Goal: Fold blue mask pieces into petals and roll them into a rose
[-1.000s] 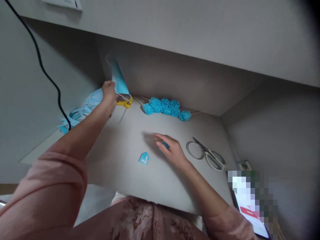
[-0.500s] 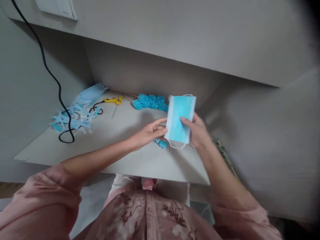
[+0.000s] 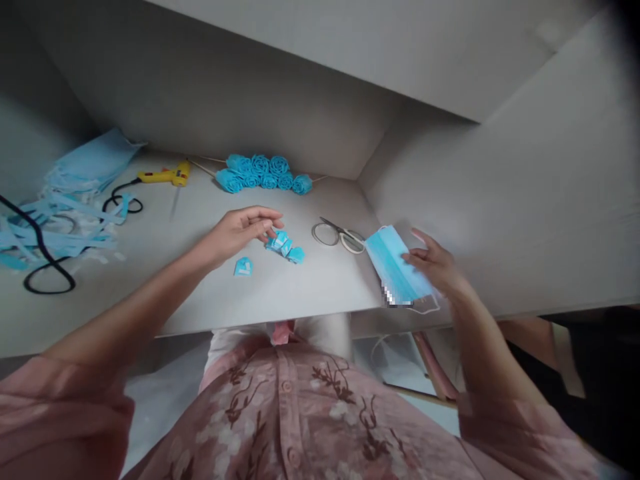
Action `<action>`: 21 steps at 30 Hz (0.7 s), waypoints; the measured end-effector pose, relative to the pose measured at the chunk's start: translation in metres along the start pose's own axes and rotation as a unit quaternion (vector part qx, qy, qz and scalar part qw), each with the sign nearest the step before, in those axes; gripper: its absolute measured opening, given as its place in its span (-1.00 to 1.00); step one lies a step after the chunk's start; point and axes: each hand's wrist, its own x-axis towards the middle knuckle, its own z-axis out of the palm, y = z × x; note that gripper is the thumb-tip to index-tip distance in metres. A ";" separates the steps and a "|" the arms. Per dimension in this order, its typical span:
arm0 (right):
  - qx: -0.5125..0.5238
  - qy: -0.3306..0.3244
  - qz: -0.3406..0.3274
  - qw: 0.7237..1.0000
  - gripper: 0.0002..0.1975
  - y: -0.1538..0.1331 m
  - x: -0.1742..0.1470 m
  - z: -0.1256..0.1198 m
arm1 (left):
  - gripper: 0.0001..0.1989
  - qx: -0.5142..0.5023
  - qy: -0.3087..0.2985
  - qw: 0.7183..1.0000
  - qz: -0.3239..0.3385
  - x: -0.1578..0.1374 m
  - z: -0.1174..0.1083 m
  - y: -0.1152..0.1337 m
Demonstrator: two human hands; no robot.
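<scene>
At the right end of the table, my right hand (image 3: 435, 263) has its fingers on the edge of a blue face mask (image 3: 395, 263), with one finger stretched away from it. The mask slants over the table's corner, and a white ear loop hangs below. My left hand (image 3: 245, 230) hovers with loosely bent fingers apart and nothing visible in them. Just beyond its fingertips are some small cut blue pieces (image 3: 286, 247), and a single blue piece (image 3: 243, 267) lies nearer me. Scissors (image 3: 340, 235) lie left of the mask.
Blue handmade roses (image 3: 260, 175) on sticks lie along the back wall. A yellow glue gun (image 3: 165, 175) is left of them. Further left are stacked face masks (image 3: 95, 160), blue strips (image 3: 75, 227) and a black cord (image 3: 45, 250). Side walls and an overhead panel enclose the table (image 3: 320, 287).
My right hand has carried the mask to the right and lower, and my left hand has come off it. The view has shifted right, and the scissors now show.
</scene>
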 end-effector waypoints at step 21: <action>-0.389 0.045 -0.101 0.914 -0.69 -0.011 -0.031 0.039 | -0.64 -0.001 0.147 0.988 -0.040 0.037 -0.034 -0.053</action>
